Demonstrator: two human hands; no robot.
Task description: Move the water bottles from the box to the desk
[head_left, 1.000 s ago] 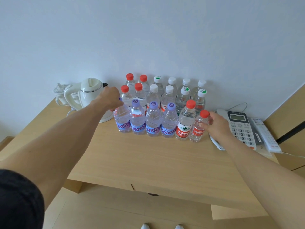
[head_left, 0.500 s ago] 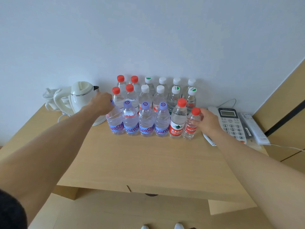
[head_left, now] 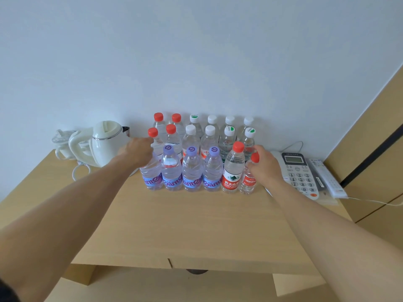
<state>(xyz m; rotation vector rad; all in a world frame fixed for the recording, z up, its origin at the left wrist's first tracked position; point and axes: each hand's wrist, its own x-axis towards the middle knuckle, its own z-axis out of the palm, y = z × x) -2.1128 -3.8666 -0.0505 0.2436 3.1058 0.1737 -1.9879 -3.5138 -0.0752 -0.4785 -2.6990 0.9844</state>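
- My left hand [head_left: 137, 150] gripped the top of the leftmost purple-label bottle [head_left: 151, 175], front row, near the worktop [head_left: 196, 225] back edge.
- My right hand [head_left: 265, 165] gripped the small red-cap bottle [head_left: 248, 182], row's right end.

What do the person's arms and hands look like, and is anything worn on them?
Both forearms are bare, and both the left hand and the right hand are bare too: no gloves, and no watch, ring or bracelet shows. Only a bit of dark sleeve appears at the lower left corner, on the left upper arm.
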